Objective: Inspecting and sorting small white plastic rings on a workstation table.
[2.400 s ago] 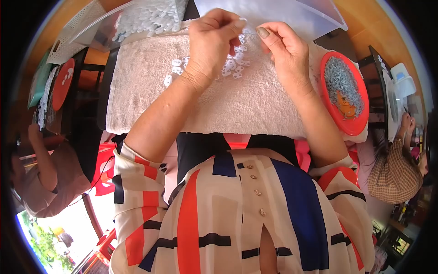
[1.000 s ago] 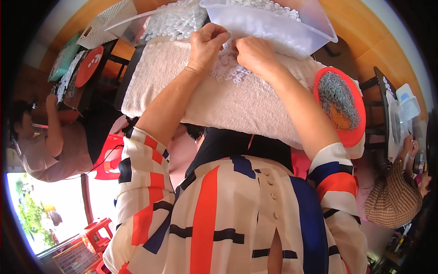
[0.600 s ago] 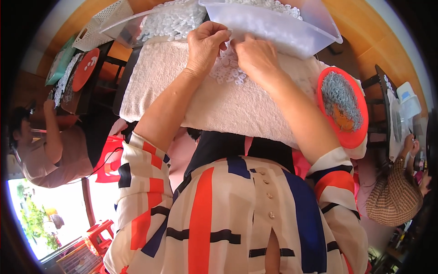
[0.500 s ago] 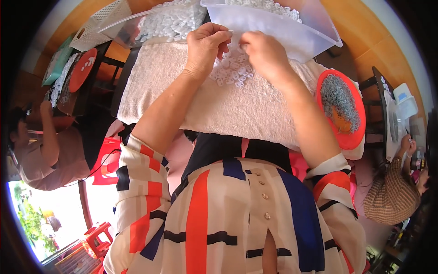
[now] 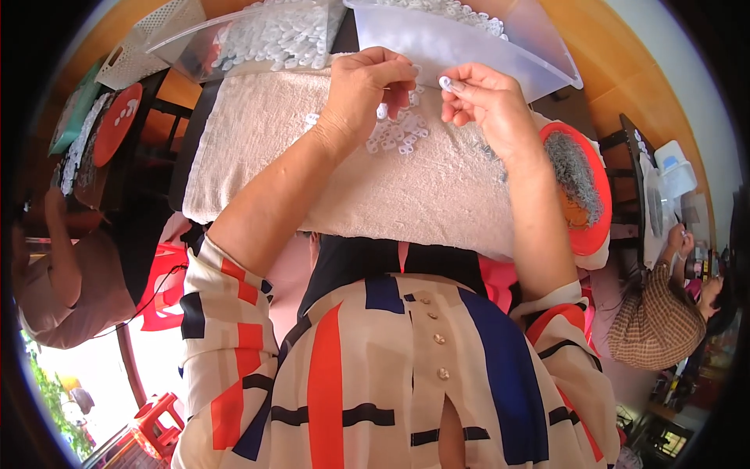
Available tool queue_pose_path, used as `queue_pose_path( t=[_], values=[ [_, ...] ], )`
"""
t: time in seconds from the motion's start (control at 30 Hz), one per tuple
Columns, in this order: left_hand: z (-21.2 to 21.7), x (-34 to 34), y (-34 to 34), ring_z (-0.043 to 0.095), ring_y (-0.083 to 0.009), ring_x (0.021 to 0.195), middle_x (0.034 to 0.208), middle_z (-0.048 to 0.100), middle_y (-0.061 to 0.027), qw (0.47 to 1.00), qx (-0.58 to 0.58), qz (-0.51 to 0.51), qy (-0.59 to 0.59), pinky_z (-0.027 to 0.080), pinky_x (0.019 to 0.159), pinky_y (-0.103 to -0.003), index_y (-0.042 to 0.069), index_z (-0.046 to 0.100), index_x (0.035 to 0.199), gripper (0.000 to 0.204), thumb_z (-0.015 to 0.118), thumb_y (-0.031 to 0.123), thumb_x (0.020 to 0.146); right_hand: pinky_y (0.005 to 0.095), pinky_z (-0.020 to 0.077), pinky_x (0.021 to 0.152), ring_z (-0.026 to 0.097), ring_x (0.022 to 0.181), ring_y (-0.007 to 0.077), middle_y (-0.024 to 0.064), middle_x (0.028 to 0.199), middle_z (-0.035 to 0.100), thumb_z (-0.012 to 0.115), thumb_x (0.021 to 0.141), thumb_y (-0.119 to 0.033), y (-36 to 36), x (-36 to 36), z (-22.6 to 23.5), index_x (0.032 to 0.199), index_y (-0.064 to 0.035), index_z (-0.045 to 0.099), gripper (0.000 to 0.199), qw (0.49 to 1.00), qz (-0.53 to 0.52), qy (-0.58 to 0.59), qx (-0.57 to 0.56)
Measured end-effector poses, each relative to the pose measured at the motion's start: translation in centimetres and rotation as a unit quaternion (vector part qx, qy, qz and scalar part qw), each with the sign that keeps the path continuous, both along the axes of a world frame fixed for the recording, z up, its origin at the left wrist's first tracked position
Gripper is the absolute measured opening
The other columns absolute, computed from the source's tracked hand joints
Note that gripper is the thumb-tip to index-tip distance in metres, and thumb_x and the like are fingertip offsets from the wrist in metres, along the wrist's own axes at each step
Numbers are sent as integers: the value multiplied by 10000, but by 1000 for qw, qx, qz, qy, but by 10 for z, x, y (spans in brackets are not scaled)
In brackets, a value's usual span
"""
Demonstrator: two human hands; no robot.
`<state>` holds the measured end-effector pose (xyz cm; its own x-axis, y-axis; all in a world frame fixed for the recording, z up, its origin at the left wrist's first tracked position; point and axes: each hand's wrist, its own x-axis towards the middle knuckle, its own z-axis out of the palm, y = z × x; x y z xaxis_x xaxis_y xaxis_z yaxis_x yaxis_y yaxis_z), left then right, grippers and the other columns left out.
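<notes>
White piece [image 5: 445,81]: sat pinched between thumb and forefinger of the right hand [image 5: 491,103], above the towel-covered surface [image 5: 391,207].
Right hand pose: leaned inward, lower fingers loosely curled.
Left hand [image 5: 366,87]: angled in from lower left, fingertips closed narrow on a pale piece [image 5: 416,70], mostly hidden.
Gap: lay open between both sets of fingertips.
Loose pieces [image 5: 405,131]: lay clustered near the left fingers.
Far edge: bordered by frosted bin [image 5: 461,55] and clear bin [image 5: 191,56].
Right edge: carried a red dish [image 5: 595,234].
Near edge: spread wide between forearms.

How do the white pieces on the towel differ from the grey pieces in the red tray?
The white pieces look broader; the grey pieces look thin and sliver-like. The white pieces lie loose on the towel; the grey pieces are heaped in the red tray. Both are groups of small items.
</notes>
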<state>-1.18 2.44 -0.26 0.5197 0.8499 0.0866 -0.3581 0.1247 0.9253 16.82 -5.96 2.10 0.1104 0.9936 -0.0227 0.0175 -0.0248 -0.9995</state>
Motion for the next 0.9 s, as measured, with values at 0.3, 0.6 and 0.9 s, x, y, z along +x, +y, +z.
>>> queue_pose_path(
  t=[0.3, 0.6, 0.9],
  values=[
    [0, 1, 2, 555, -150, 506, 668, 611, -93, 1000, -24, 0, 0, 426, 443, -268, -27, 629, 776, 129, 694, 83, 768, 204, 405, 564, 530, 636, 65, -9, 782, 605, 564, 895, -62, 1, 11, -12, 971, -6, 653, 129, 941, 16, -336, 39],
    [2, 5, -10, 573, -145, 540, 716, 617, -92, 999, -39, -25, -5, 432, 446, -261, -26, 613, 841, 102, 661, 64, 840, 238, 441, 609, 621, 714, 149, 80, 897, 658, 543, 941, -91, 0, -24, -10, 1064, 17, 603, 175, 996, -66, 33, 50],
    [2, 7, -14, 602, -153, 566, 764, 631, -108, 997, -72, 11, -33, 460, 459, -265, -39, 585, 900, 106, 639, 37, 850, 260, 440, 620, 635, 758, 182, 83, 929, 646, 532, 948, -126, -4, -27, -8, 1101, 13, 566, 209, 989, -91, 109, 44]
  ],
)
